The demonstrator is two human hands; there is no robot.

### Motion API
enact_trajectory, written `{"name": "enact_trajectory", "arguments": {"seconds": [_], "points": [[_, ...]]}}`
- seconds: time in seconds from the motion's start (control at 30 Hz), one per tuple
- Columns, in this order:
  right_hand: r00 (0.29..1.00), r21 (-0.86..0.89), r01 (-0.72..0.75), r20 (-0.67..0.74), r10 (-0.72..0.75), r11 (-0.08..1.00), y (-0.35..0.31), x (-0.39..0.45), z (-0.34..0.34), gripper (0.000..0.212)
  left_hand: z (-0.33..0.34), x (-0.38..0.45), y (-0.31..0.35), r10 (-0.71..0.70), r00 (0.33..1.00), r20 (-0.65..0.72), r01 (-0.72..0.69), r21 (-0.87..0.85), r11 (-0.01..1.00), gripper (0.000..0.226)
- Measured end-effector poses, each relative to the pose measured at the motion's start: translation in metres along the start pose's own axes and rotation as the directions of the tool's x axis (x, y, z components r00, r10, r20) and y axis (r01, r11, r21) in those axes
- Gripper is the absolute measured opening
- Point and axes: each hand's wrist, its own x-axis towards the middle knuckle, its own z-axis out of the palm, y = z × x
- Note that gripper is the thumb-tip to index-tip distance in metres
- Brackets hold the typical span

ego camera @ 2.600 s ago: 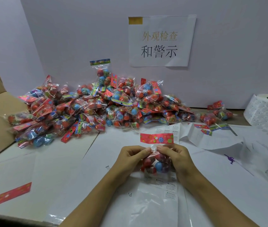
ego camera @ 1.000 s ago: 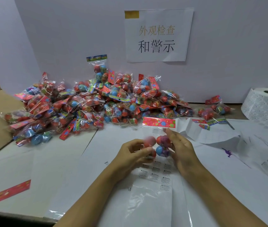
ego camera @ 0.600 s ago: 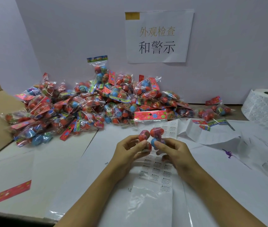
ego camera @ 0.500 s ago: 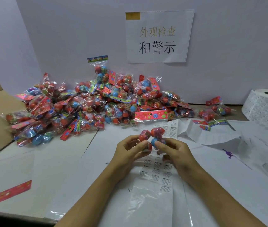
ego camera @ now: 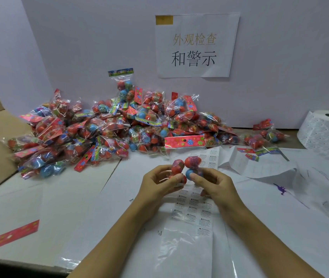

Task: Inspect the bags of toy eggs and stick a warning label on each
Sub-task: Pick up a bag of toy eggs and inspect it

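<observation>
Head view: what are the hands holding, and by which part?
Both hands hold one bag of toy eggs upright, by its lower end: left hand grips the lower-left eggs, right hand pinches the lower right by the blue egg. Its red header card is free.

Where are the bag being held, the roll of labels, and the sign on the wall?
held bag [ego camera: 183, 142], head view, on its red header card.
label roll [ego camera: 326, 125], head view, on its wound side.
wall sign [ego camera: 194, 47], head view, on its printed middle.
</observation>
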Motion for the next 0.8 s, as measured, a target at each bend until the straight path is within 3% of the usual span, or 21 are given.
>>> {"name": "enact_trajectory", "arguments": {"seconds": [0.1,0.23,0.33,0.5,0.57,0.67,0.8], "points": [[0.976,-0.197,0.065,-0.192,-0.104,0.978,0.005,-0.0012,-0.0009,0.047,-0.0013,0.0001,-0.0015,0.011,1.0,-0.007,-0.011,0.014,1.0,0.044],[0.957,-0.299,0.208,-0.135,-0.257,0.931,0.0075,-0.0023,-0.0007,0.017,-0.0011,0.0,-0.0048,0.011,0.999,0.042,-0.015,0.096,0.995,0.047],[0.978,-0.187,0.185,-0.063,-0.199,0.965,0.0061,-0.0025,0.0021,0.005,-0.0013,-0.0005,-0.0049,0.003,0.999,0.052,-0.009,0.114,0.993,0.05],[0.988,-0.089,0.157,-0.001,-0.157,0.984,0.0049,-0.0045,0.0035,0.035,-0.0003,-0.0032,-0.003,0.069,0.996,0.059,-0.082,0.27,0.959,0.042],[0.991,-0.051,0.132,-0.025,-0.133,0.99,0.0064,-0.0023,0.0026,0.026,0.0005,-0.0032,-0.0027,0.09,0.995,0.048,-0.1,0.314,0.944,0.038],[0.999,0.145,0.014,-0.031,-0.01,0.989,0.005,0.0013,0.0018,0.01,0.0009,-0.0024,-0.001,0.13,0.991,0.015,-0.128,0.337,0.933,0.047],[0.992,0.367,-0.127,0.06,0.113,0.922,-0.0014,0.0031,0.0015,0.023,0.0006,-0.0014,-0.0012,0.083,0.996,0.028,-0.086,0.132,0.987,0.048]]}}
